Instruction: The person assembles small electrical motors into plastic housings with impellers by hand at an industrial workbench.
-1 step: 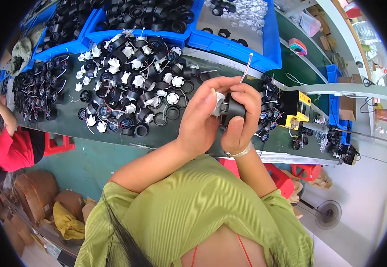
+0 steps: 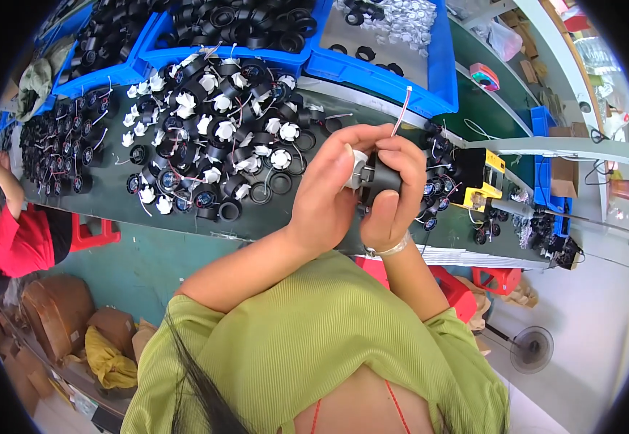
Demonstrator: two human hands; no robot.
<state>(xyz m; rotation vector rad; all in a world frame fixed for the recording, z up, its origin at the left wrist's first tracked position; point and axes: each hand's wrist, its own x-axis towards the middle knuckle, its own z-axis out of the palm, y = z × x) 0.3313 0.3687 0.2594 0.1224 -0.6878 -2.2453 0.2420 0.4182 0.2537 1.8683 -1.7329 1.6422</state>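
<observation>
Above the table's near edge, my two hands hold one small assembly between them. My left hand (image 2: 323, 188) has its fingers curled round the white part (image 2: 358, 159) on the assembly's left side. My right hand (image 2: 385, 220) grips the black cylindrical housing (image 2: 384, 178), thumb below and fingers over the top. Thin wires (image 2: 402, 113) with a small white connector stick up past my fingertips. My fingers hide part of the joint between the white and black pieces. Left of my hands lies a heap of black round housings (image 2: 206, 148), many with white finned pieces.
Blue bins (image 2: 377, 74) with black rings and white parts line the back. A yellow-and-black device (image 2: 482, 179) stands to the right, beside more wired units (image 2: 437, 189). Red stools (image 2: 97, 231) stand below the table (image 2: 122, 206). A person in a red shirt (image 2: 21, 242) is at far left.
</observation>
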